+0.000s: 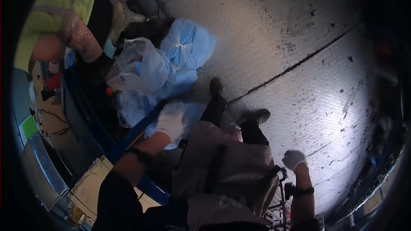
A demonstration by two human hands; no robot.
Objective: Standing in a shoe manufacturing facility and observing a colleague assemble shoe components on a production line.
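My left hand (171, 122), in a white glove, is over a pale blue plastic bag (195, 113) beside a dark blue frame edge (139, 127). Motion blurs its fingers, so their grip cannot be read. Out to the right, my right hand (295, 159), also white-gloved, has its fingers curled in, with nothing showing in them. It is above the patterned metal floor, close to a thin black metal frame (282, 179). Ahead of my left hand lie a clear plastic bag (143, 66) and a tied bag of blue items (188, 42).
A co-worker in a yellow vest (64, 6) and gloves (122, 15) is at the upper left, near the bags. A tan surface (92, 184) and a grey metal bin (45, 171) are at the lower left. A dark seam (295, 66) crosses the metal floor (274, 30).
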